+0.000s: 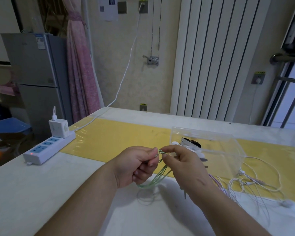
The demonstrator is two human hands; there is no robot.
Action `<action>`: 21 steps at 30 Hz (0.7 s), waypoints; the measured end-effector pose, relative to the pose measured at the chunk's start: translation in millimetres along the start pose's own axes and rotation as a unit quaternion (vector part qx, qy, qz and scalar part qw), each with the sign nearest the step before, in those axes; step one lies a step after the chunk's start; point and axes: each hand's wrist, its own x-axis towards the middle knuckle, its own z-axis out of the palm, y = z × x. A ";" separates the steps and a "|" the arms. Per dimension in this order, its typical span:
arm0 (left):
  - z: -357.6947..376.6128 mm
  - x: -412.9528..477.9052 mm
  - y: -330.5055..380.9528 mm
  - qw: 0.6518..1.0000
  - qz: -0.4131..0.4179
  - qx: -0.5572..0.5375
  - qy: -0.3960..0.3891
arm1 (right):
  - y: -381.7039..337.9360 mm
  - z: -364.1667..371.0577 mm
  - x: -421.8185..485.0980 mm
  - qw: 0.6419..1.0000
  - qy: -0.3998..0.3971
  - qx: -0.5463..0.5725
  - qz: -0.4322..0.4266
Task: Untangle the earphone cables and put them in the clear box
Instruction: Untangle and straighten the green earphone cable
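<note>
Centrally, above the near part of the desk (41,193), both hands work a green earphone cable (153,180). The left hand (134,166) closes its grip on the gathered strands, thumb against forefinger, while the right hand (182,166) pinches a twisted loop at the top of the same cable; the fingertips of the two hands nearly touch. The green loops hang slack below the hands, just over the desk. A tangle of white and pink cables (249,186) lies toward the right edge, beside the clear box (228,142), which stands on the yellow mat (117,138) and already contains some white and dark items, too indistinct to name. A power strip (48,148) sits at the left edge. The cable appears light, thin and limp, likely to re-knot if pulled hard; hold is best taken close to the knot, loosening loops rather than tugging ends or earbuds.
</note>
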 end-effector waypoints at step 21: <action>-2.5 6.9 2.5 0.969 0.154 -0.163 0.101 | -4.1 -4.6 4.5 0.884 -0.058 0.434 0.162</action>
